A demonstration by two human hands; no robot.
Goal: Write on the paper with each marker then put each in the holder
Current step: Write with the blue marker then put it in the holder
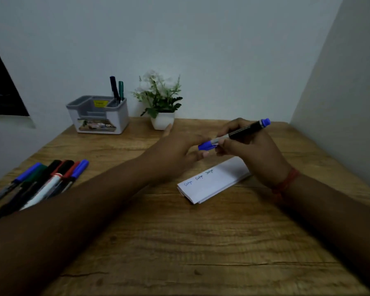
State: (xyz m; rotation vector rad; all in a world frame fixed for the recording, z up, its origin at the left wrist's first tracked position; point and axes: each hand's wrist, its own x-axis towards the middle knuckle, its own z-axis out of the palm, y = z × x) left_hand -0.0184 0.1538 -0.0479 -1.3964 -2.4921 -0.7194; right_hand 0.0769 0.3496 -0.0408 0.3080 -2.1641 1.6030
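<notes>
Head view, lower left: loose markers (41, 182) run under the forearm, ends cut off. Upper left, the holder (98, 114) has two markers (117, 89) standing in it. Centre, the left hand (175, 152) pinches the blue cap (207, 145); the right hand (254, 150) grips the blue marker (244, 130) above the paper (214, 182), whose writing is hard to read.

Left hand (175, 154): forearm stretched forward, fingers loosely spread. Right hand (250, 150): fingers curled in a grip (red thread (286, 182) round the wrist), facing the left.
</notes>
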